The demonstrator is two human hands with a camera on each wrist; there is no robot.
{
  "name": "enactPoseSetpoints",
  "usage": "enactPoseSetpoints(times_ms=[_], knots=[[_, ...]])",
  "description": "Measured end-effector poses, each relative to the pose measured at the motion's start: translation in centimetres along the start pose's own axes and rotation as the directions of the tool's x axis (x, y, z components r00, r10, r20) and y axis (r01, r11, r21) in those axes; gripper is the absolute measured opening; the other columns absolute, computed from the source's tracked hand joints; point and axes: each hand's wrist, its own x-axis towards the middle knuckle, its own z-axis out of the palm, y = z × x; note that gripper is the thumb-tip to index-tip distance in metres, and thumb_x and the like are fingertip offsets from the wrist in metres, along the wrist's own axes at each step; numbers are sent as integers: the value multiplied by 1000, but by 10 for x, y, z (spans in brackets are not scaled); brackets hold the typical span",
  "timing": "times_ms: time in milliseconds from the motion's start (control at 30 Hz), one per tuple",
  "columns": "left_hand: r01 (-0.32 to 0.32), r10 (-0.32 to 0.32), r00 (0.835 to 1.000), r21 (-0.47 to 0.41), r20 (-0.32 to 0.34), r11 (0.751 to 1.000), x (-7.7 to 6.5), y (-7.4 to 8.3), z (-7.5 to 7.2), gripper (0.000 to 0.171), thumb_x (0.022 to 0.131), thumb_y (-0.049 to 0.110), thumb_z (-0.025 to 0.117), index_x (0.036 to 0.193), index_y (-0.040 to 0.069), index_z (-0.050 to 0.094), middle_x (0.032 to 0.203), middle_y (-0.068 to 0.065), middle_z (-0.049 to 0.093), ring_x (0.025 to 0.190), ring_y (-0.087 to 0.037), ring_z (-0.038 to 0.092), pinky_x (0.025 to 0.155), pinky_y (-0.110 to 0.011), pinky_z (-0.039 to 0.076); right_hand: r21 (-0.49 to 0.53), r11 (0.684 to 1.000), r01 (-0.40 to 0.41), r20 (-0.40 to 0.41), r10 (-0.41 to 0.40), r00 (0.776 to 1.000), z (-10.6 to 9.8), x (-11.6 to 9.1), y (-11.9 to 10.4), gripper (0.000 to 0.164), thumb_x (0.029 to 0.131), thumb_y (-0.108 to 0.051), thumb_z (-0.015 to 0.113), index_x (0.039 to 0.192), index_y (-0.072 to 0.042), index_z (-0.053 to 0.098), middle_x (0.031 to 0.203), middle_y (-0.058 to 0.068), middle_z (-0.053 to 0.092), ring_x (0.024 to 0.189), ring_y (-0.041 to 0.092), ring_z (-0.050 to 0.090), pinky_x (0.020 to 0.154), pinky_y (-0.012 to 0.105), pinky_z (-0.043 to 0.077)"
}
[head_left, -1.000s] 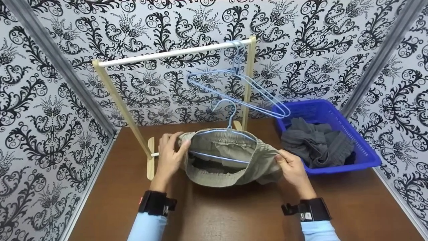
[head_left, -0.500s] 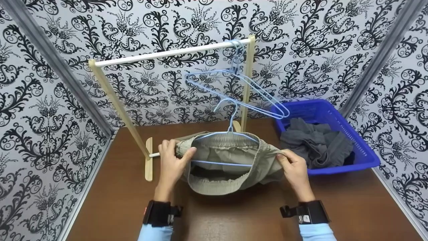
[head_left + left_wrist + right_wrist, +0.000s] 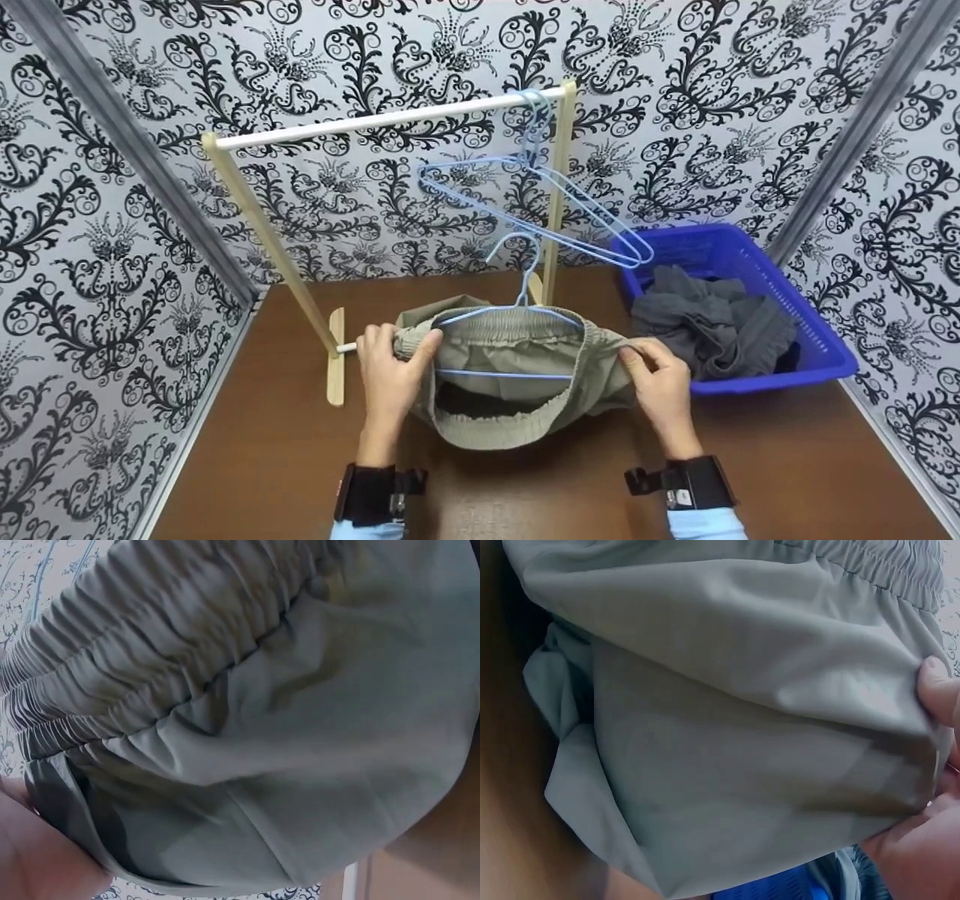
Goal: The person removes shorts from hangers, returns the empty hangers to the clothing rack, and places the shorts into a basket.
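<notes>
A pair of khaki pants (image 3: 495, 431) with a gathered elastic waist is held above the table, its waist opening facing me. Inside that opening sits a light blue hanger (image 3: 504, 373), its hook standing up above the back waistband. At the left side of the waist, my left hand (image 3: 390, 375) grips the cloth with the thumb at the opening's edge. My right hand (image 3: 660, 386) pinches the fabric at the right side, thumb on top. Gathered waistband (image 3: 187, 622) fills much of the left wrist view. In the right wrist view, the right thumb (image 3: 937, 690) presses on the cloth.
Behind the pants stands a wooden rack with a white rail (image 3: 390, 120). Light blue hangers (image 3: 534, 161) hang at its right end. A blue basket (image 3: 814, 330) on the right of the brown table (image 3: 247, 450) holds dark grey clothing (image 3: 712, 319). Patterned walls enclose the table.
The pants and the hanger inside them have come down slightly and toward me. My left hand has shifted a little to the right; both hands keep their hold.
</notes>
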Motion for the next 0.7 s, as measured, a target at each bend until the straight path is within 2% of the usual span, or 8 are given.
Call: enactPoseSetpoints(times_ms=[67, 167, 267, 367, 500, 700], knots=[[2, -2, 1000, 11, -15, 1000, -3, -1, 2, 48, 81, 46, 82, 81, 6, 56, 84, -6, 44, 87, -29, 41, 79, -42, 36, 11, 1000, -23, 20, 23, 1000, 1, -3, 10, 5, 90, 13, 69, 88, 12, 73, 88, 21, 72, 82, -4, 60, 73, 9, 45], [-4, 6, 999, 37, -43, 999, -7, -2, 4, 47, 80, 44, 83, 78, 6, 54, 81, -7, 44, 85, -30, 42, 78, -44, 37, 104, 983, -150, 49, 146, 988, 4, -8, 30, 6, 91, 11, 69, 94, 12, 74, 88, 8, 74, 82, -1, 61, 73, 12, 47], [-10, 14, 998, 57, -66, 998, -10, -3, 6, 46, 79, 42, 84, 76, 6, 55, 81, -8, 46, 87, -32, 44, 78, -45, 38, 227, 922, -315, 68, 307, 949, 8, -15, 44, 11, 94, 8, 68, 101, 16, 72, 88, -4, 73, 84, 4, 63, 74, 15, 50], [-18, 23, 997, 70, -72, 997, -13, -1, 8, 46, 78, 41, 85, 76, 5, 56, 82, -10, 49, 88, -34, 45, 80, -47, 39, 292, 862, -414, 69, 412, 908, 11, -23, 51, 15, 96, 6, 67, 104, 18, 70, 86, -9, 71, 83, 6, 63, 74, 18, 51], [-5, 11, 998, 93, -63, 996, -17, 0, 11, 45, 78, 41, 86, 76, 5, 59, 86, -12, 53, 89, -34, 46, 80, -48, 40, 292, 842, -454, 75, 453, 888, 14, -32, 57, 17, 97, 3, 66, 103, 19, 68, 82, -9, 69, 79, 5, 60, 70, 17, 50], [33, -27, 998, 114, -49, 993, -24, -1, 15, 45, 77, 43, 88, 78, 7, 61, 86, -11, 54, 88, -31, 45, 78, -46, 41, 217, 864, -454, 109, 441, 891, 19, -49, 79, 18, 100, -1, 64, 104, 16, 67, 79, -9, 62, 75, 4, 55, 67, 17, 46]])
